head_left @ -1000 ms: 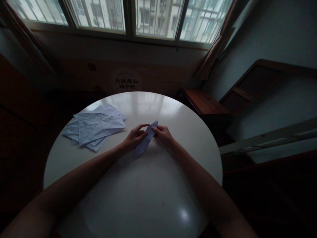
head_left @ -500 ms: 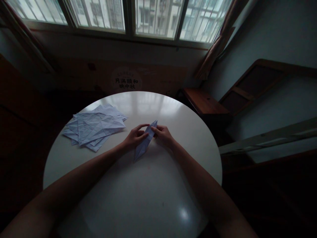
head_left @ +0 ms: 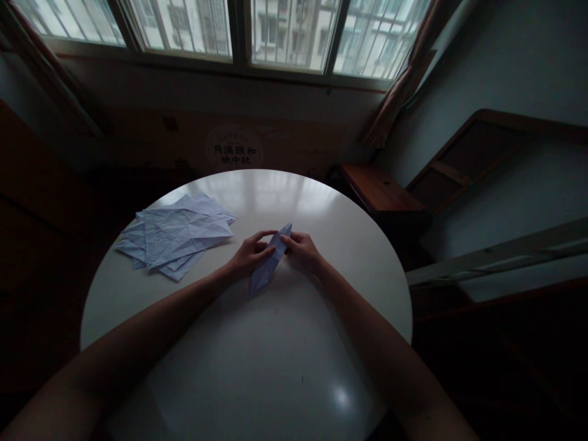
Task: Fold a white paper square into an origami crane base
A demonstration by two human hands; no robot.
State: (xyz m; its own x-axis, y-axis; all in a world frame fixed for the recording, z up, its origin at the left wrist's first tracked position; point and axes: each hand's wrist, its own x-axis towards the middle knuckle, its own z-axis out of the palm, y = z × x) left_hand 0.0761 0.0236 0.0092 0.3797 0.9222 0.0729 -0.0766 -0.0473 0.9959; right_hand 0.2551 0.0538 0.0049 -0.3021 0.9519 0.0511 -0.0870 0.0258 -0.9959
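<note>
A folded piece of paper [head_left: 268,267], long and narrow with pointed ends, is held slantwise above the white round table [head_left: 257,367]. My left hand [head_left: 250,253] grips its left edge, thumb on the near face. On the other side my right hand [head_left: 301,248] pinches it near the upper tip, with the thumb in front. The fingers behind the paper are partly hidden. Left of my hands lies a loose pile of creased paper sheets [head_left: 184,233].
Beyond the table's far right edge stands a brown wooden bench or stool [head_left: 381,190]. A barred window [head_left: 289,33] runs along the back, above a brown panel [head_left: 294,135] with printed characters. A curtain [head_left: 390,104] hangs at the right.
</note>
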